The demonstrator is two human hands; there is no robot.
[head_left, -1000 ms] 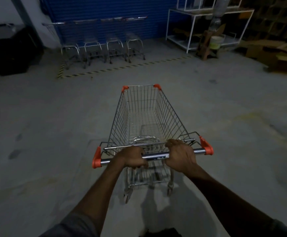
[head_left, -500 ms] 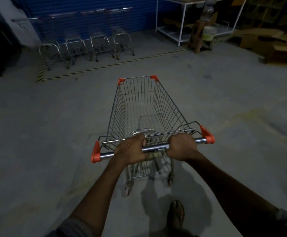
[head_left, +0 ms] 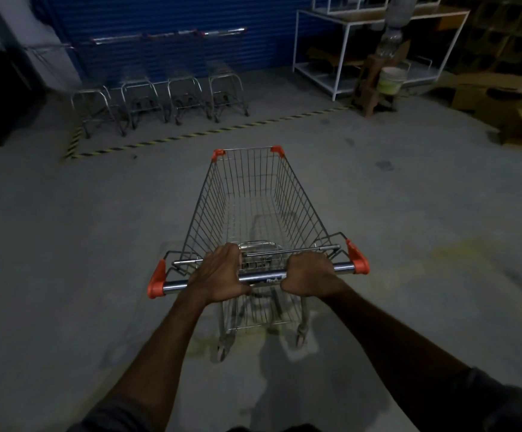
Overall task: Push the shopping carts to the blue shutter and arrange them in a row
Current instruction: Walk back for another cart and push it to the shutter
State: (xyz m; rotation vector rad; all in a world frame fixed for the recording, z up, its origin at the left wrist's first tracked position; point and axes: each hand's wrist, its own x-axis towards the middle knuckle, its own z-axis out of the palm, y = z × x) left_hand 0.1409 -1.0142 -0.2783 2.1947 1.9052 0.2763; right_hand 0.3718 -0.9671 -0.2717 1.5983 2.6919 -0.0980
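Four parked carts [head_left: 160, 98] already stand in a row at the blue shutter [head_left: 175, 23], far ahead of the fingers [head_left: 228, 255], while the left hand [head_left: 219, 272] and right hand [head_left: 311, 275] hold tight the handle bar [head_left: 262, 277] of one more shopping cart [head_left: 253, 213], not there yet.

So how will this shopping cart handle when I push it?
The shopping cart probably rolls lightly: it is empty. On small wheels it may veer; left hand and right hand spaced along the handle should steer it.
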